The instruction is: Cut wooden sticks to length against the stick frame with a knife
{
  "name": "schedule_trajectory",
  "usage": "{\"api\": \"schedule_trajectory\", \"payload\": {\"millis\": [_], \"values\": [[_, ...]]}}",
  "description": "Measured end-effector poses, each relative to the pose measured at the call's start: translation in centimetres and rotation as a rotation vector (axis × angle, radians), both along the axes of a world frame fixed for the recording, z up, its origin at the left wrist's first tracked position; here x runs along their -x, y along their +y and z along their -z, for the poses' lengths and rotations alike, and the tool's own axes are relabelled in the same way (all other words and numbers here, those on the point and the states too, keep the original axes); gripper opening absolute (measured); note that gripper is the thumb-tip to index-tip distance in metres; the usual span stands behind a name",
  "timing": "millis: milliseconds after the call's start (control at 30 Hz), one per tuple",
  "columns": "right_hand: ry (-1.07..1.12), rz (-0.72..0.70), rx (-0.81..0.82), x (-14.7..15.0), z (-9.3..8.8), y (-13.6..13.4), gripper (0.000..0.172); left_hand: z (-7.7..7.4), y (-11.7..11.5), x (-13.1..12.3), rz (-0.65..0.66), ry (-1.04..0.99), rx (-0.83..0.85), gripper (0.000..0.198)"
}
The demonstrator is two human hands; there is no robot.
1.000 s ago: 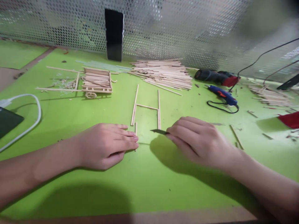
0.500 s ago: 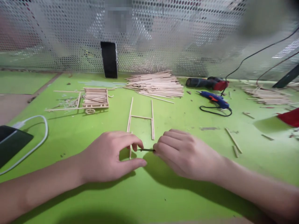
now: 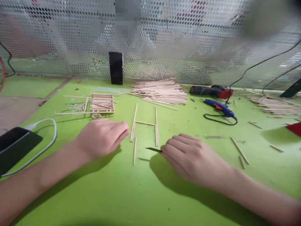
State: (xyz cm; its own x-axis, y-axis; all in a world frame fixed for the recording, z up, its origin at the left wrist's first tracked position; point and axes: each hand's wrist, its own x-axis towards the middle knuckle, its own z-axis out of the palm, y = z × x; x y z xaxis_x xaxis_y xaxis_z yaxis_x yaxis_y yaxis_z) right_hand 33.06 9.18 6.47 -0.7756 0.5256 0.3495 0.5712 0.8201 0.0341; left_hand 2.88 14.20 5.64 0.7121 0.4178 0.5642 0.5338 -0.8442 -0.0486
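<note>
My right hand is closed around a dark, pointed knife blade; its tip sticks out to the left above the table. Off to the left, my left hand is raised with thumb and fingers pressed together, and whatever they may hold is hidden. Between the hands lies a short loose wooden stick. Just beyond it, an H-shaped frame of thin sticks rests flat on the table, a crossbar joining its two long sides.
A small stick-built cart stands at left, near a power bank with a white cable. Farther back are a phone, a stick pile, a power drill and a blue glue gun. Perforated metal borders the table.
My left hand has moved left and away from the blade and the short stick, its fingers closing together. The blade remains in my right hand, more of it visible. The view has shifted slightly.
</note>
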Motion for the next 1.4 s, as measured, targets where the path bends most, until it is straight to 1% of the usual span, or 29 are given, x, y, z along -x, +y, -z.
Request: {"api": "schedule_trajectory", "payload": {"millis": [67,100,133,233,267,300,333,367,467,500,533,600,700,867,1000,1133,1233,1300,1400], "values": [[-0.02,0.006,0.004,0.1,0.1,-0.1,0.029,-0.8,0.9,1.2,-0.086,0.09,-0.139,0.037],[-0.029,0.014,0.009,0.1,0.2,-0.1,0.029,-1.1,1.3,1.8,-0.16,0.142,-0.169,0.038],[-0.036,0.022,0.013,0.1,0.2,-0.1,0.029,-1.3,1.7,2.5,-0.254,0.204,-0.164,0.038],[-0.073,0.067,0.037,-0.1,0.3,0.1,0.028,-1.4,2.4,3.9,-0.568,0.393,-0.027,0.037],[-0.092,0.089,0.048,-0.2,0.3,0.3,0.027,-1.4,2.5,4.1,-0.636,0.429,0.018,0.034],[-0.112,0.11,0.063,-0.3,0.4,0.4,0.027,-1.3,2.4,4.1,-0.661,0.437,0.048,0.03],[-0.128,0.132,0.081,-0.4,0.5,0.6,0.027,-1.1,2.3,3.9,-0.637,0.415,0.066,0.028],[-0.14,0.155,0.104,-0.4,0.6,0.7,0.027,-1.0,1.9,3.5,-0.563,0.372,0.086,0.029],[-0.148,0.201,0.199,-0.4,0.9,1.0,0.025,-0.2,0.4,1.8,-0.215,0.201,0.209,0.039],[-0.147,0.21,0.235,-0.4,1.0,1.0,0.024,0.2,-0.3,1.1,-0.129,0.158,0.27,0.043],[-0.144,0.215,0.268,-0.3,1.1,1.0,0.024,0.6,-0.8,0.6,-0.078,0.148,0.324,0.047],[-0.142,0.218,0.317,-0.2,1.3,1.0,0.025,1.5,-1.7,-0.1,-0.022,0.156,0.379,0.056],[-0.137,0.224,0.344,-0.1,1.3,1.0,0.027,2.3,-2.2,-0.5,0.018,0.179,0.415,0.068],[-0.107,0.239,0.409,0.0,0.8,1.1,0.031,2.7,-1.7,-0.8,0.06,0.222,0.483,0.062],[-0.11,0.257,0.477,0.0,0.6,1.3,0.029,3.1,-1.0,-0.8,0.011,0.239,0.526,0.066],[-0.12,0.264,0.477,0.0,0.9,1.4,0.027,3.5,-0.3,-0.8,-0.035,0.243,0.575,0.07],[-0.136,0.267,0.479,0.0,1.0,1.4,0.026,3.5,0.0,-1.0,-0.101,0.251,0.595,0.07],[-0.139,0.265,0.477,0.0,1.0,1.4,0.025,3.3,0.2,-1.2,-0.133,0.271,0.615,0.077],[-0.134,0.267,0.475,-0.1,0.9,1.4,0.024,2.8,0.3,-1.3,-0.139,0.299,0.642,0.097]]}}
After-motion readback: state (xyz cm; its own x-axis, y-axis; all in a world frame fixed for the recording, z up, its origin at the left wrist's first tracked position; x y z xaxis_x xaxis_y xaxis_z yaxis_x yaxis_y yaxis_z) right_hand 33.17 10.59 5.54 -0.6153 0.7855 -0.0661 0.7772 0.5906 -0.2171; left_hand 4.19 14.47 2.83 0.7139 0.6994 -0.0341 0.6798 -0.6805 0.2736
